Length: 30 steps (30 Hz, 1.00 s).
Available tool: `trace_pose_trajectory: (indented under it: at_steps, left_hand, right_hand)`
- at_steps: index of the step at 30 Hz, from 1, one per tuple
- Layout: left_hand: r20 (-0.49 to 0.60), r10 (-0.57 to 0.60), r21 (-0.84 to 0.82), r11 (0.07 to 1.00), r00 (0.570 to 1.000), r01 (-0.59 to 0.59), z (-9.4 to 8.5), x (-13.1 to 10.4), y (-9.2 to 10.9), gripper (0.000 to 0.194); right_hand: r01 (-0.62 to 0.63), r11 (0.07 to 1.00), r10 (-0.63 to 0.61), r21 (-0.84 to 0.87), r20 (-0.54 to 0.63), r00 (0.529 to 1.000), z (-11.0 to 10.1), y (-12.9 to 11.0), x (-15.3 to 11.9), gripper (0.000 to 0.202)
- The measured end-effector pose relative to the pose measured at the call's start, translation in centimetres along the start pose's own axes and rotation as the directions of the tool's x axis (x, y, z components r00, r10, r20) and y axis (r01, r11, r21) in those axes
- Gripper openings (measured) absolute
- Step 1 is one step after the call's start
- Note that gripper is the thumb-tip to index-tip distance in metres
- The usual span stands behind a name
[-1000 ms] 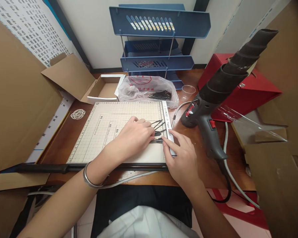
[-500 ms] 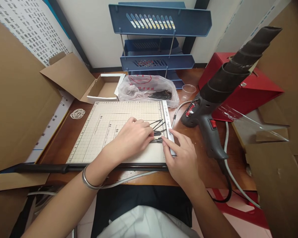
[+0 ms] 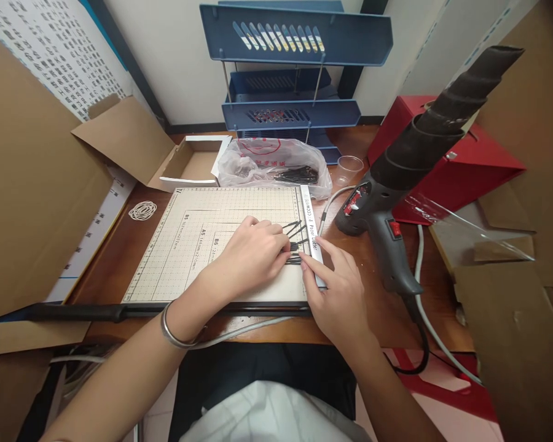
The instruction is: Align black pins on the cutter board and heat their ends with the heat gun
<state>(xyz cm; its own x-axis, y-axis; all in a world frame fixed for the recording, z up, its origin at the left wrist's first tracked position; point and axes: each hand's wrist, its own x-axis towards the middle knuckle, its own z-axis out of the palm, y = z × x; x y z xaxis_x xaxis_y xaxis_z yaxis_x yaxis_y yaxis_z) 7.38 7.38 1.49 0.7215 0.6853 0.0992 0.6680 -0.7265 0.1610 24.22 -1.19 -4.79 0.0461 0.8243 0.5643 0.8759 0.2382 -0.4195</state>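
Several thin black pieces (image 3: 296, 228) lie on the right part of a cream paper cutter board (image 3: 166, 245), near its white edge strip (image 3: 312, 227). My left hand (image 3: 255, 252) rests over the board with its fingers curled, fingertips pressed together at the left ends of the black pieces; what lies under them is partly hidden. My right hand (image 3: 336, 288) is at the board's right edge, thumb and index fingertips close together beside the right ends of the pieces, the other fingers loosely bent.
A plastic bag (image 3: 244, 166) with more black pieces and an open box (image 3: 203, 161) stand behind the board. A heat gun (image 3: 391, 227), red box (image 3: 479, 159) and clear cup (image 3: 349, 167) are right. A cutter handle (image 3: 78, 312) lies front left, a white coil (image 3: 142, 210) left.
My left hand has shifted slightly to the right, toward the right ends of the black pieces. My right hand has stayed nearly in place.
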Motion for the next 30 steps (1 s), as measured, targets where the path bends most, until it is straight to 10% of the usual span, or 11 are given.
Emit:
trace_pose_trajectory:
  at_steps: [30]
  left_hand:
    - [-0.01, -0.017, -0.009, 1.0, 1.0, 0.017, 1.3, -0.1, 0.9, 0.024]
  right_hand:
    - [-0.067, 0.998, 0.067, 0.006, 0.031, 0.997, -0.2, -0.2, 0.0, 0.019]
